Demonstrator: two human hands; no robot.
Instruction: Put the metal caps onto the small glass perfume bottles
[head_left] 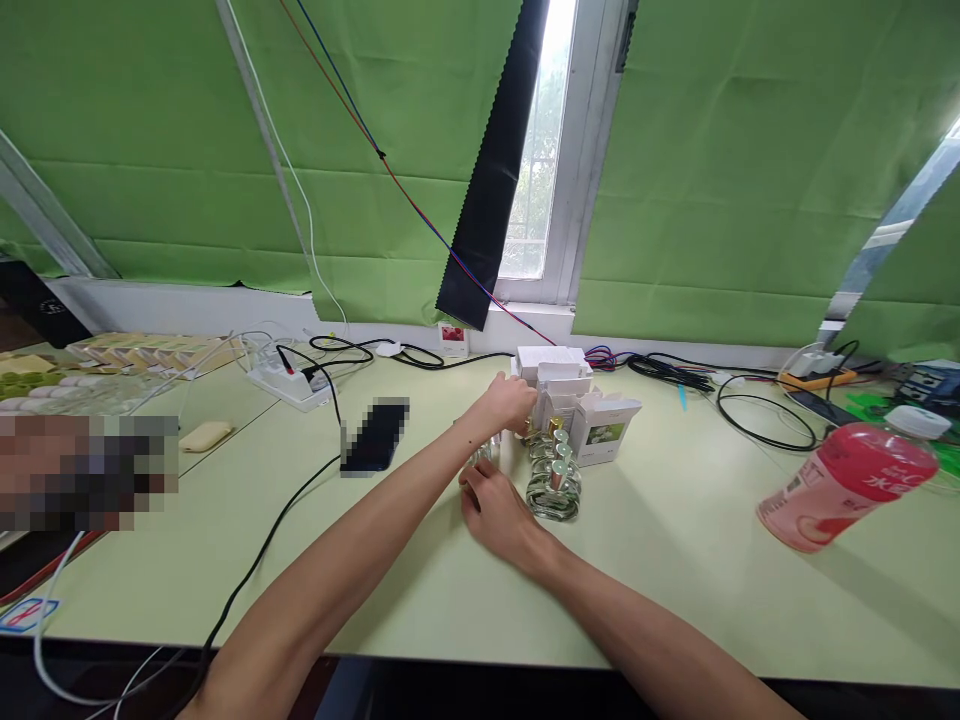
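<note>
My left hand (514, 402) reaches out over the table, fingers curled down beside the small white boxes; whatever they grip is hidden. Nearer to me, my right hand (499, 510) rests on the tabletop with its fingers bent against a clear glass bottle (484, 452), mostly covered by both hands. To the right of my hands stands a row of glass perfume bottles (553, 495) with gold and silver tops. Behind that row are several white boxes (564, 375), and one box with a green picture (602, 430) has its flaps raised.
A pink drink bottle (847, 480) stands on the right. Left of my arms lie a dark phone (375, 435), a black cable and a white power strip (289, 385). Coiled cables (667, 370) run along the wall. Another person's blurred hand (60, 470) is at far left.
</note>
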